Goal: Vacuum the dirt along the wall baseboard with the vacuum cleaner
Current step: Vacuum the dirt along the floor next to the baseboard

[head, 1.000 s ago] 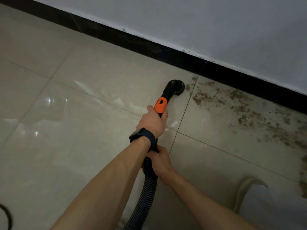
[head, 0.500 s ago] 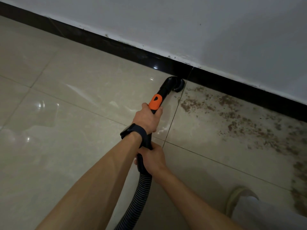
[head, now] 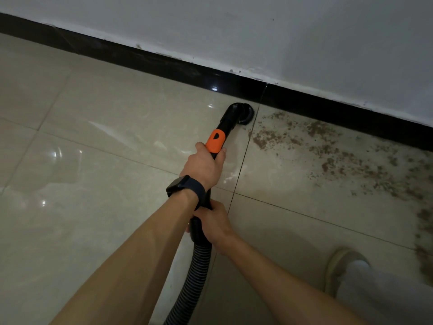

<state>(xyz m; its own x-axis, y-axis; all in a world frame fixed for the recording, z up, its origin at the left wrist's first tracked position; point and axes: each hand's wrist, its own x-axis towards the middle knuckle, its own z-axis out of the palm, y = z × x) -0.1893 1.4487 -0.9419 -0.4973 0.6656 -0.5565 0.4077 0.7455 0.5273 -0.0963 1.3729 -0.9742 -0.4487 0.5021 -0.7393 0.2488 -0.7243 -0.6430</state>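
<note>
Nozzle (head: 243, 113) beside dirt (head: 316, 137); left hand (head: 203, 167) and right hand (head: 214, 224) hold vacuum wand (head: 215, 143).

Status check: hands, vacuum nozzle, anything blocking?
Left hand gripping wand, right hand gripping hose. Nozzle on floor beside baseboard, dirt just right of it. No obstacle seen.

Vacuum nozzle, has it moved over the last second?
Yes. The nozzle has slid toward the black baseboard, staying just left of the grout line.
</note>
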